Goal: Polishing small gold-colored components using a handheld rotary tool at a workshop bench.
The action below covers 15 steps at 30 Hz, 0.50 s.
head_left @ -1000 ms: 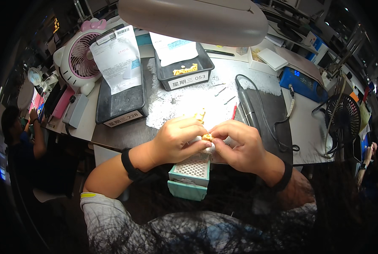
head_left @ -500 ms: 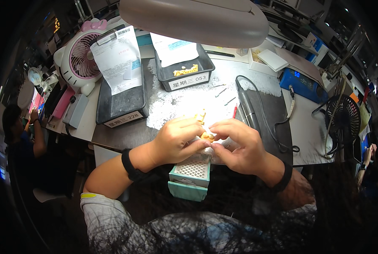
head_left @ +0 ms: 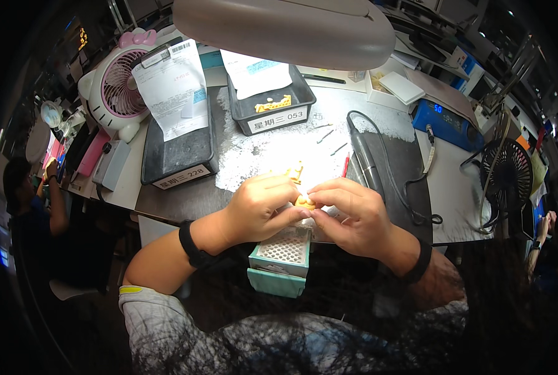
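My left hand (head_left: 265,205) and my right hand (head_left: 355,214) meet over the near edge of the bench. Between their fingertips is a small yellow dental model piece (head_left: 304,203), partly covered by the fingers. The left thumb and fingers pinch it from one side. On the other side, the right fingers close in a pinch against it, near a small whitish spot too tiny to make out. Just beyond the hands another yellow model piece (head_left: 298,172) stands on the bright bench top. Below the hands, a pale green box with a perforated white top (head_left: 284,250) juts from the bench edge.
A black tray (head_left: 213,147) with a paper sheet lies left; another black tray (head_left: 304,94) holds yellow model parts. A handpiece (head_left: 368,165) with a looped cord, a red stick (head_left: 346,164) and a blue control unit (head_left: 445,125) lie right. A lamp (head_left: 285,31) hangs overhead.
The right fingertips have shifted slightly over the yellow model piece, which now shows less of its rounded top. The left hand stays nearly still.
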{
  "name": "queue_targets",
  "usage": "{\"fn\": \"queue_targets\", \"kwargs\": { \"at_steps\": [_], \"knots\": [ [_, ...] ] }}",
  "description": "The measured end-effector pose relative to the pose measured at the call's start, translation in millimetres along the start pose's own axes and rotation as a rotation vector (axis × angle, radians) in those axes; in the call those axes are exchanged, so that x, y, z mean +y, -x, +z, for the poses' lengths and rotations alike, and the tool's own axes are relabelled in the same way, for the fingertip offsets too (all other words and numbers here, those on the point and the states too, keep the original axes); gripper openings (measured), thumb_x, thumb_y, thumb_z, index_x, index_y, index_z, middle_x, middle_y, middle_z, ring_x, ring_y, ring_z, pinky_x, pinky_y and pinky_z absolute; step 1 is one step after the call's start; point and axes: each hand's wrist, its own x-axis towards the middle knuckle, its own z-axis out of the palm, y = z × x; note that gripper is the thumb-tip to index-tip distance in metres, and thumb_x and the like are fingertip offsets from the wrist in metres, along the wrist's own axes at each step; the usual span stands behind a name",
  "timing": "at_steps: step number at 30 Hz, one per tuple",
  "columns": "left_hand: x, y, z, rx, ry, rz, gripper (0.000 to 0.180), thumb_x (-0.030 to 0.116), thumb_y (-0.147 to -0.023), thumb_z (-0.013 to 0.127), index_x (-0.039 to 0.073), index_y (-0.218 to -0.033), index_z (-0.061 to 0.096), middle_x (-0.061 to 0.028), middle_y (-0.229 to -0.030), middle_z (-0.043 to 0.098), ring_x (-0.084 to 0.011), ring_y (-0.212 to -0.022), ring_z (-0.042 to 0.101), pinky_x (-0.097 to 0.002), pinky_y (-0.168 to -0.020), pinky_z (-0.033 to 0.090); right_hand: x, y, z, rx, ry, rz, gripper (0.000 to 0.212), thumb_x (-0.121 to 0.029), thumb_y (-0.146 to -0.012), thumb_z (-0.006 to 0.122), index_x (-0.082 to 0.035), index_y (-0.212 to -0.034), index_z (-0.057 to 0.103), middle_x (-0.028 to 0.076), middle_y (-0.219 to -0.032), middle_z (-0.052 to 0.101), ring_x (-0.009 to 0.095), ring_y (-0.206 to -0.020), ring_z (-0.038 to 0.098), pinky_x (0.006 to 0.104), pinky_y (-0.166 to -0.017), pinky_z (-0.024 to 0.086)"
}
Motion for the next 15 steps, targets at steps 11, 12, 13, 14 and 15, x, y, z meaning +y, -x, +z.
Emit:
{"fn": "queue_targets", "kwargs": {
  "at_steps": [11, 12, 13, 14, 15],
  "knots": [
    [0.1, 0.6, 0.2, -0.020, 0.002, -0.018, 0.025, 0.022, -0.086, 0.084, 0.004, -0.085, 0.067, -0.0106, -0.077, 0.064, -0.0306, -0.066, 0.062, -0.0403, -0.062, 0.050, -2.3, -1.7, -1.1, 0.004, 0.005, -0.025, 0.019, -0.003, -0.086, 0.081, 0.000, -0.102, 0.073, 0.016, -0.101, 0.074, 0.032, -0.084, 0.074, 0.0374, -0.072, 0.060],
    [0.3, 0.2, 0.5, -0.019, 0.002, -0.018, 0.025, 0.022, -0.086, 0.084, 0.004, -0.085, 0.067, -0.0106, -0.077, 0.064, -0.0306, -0.066, 0.062, -0.0403, -0.062, 0.050, -2.4, -1.9, -1.3, 0.003, 0.010, -0.026, 0.019, -0.003, -0.086, 0.081, 0.000, -0.102, 0.073, 0.016, -0.100, 0.074, 0.032, -0.084, 0.074, 0.0374, -0.072, 0.060],
    [0.7, -0.3, 0.8, -0.013, 0.010, -0.016, 0.024, 0.022, -0.086, 0.084, 0.004, -0.086, 0.068, -0.0106, -0.078, 0.065, -0.0306, -0.067, 0.063, -0.0401, -0.063, 0.051, -2.4, -1.8, -1.6, 0.002, 0.014, -0.026, 0.019, -0.003, -0.086, 0.081, 0.001, -0.102, 0.073, 0.016, -0.100, 0.074, 0.032, -0.084, 0.074, 0.0373, -0.072, 0.060],
    [1.1, -0.8, 0.8, -0.006, 0.018, -0.014, 0.024, 0.022, -0.085, 0.084, 0.004, -0.087, 0.068, -0.0107, -0.078, 0.065, -0.0306, -0.068, 0.063, -0.0400, -0.063, 0.051, -2.5, -1.9, -1.8, 0.002, 0.014, -0.026, 0.019, -0.003, -0.086, 0.081, 0.001, -0.102, 0.073, 0.016, -0.100, 0.074, 0.032, -0.084, 0.074, 0.0373, -0.072, 0.060],
    [1.2, -1.0, 0.3, -0.006, 0.018, -0.014, 0.024, 0.022, -0.085, 0.084, 0.004, -0.087, 0.068, -0.0107, -0.078, 0.065, -0.0306, -0.068, 0.063, -0.0400, -0.063, 0.051, -2.6, -1.9, -1.9, 0.002, 0.012, -0.027, 0.019, -0.003, -0.086, 0.081, 0.001, -0.102, 0.073, 0.017, -0.100, 0.074, 0.032, -0.084, 0.074, 0.0374, -0.072, 0.060]
  ]
}}
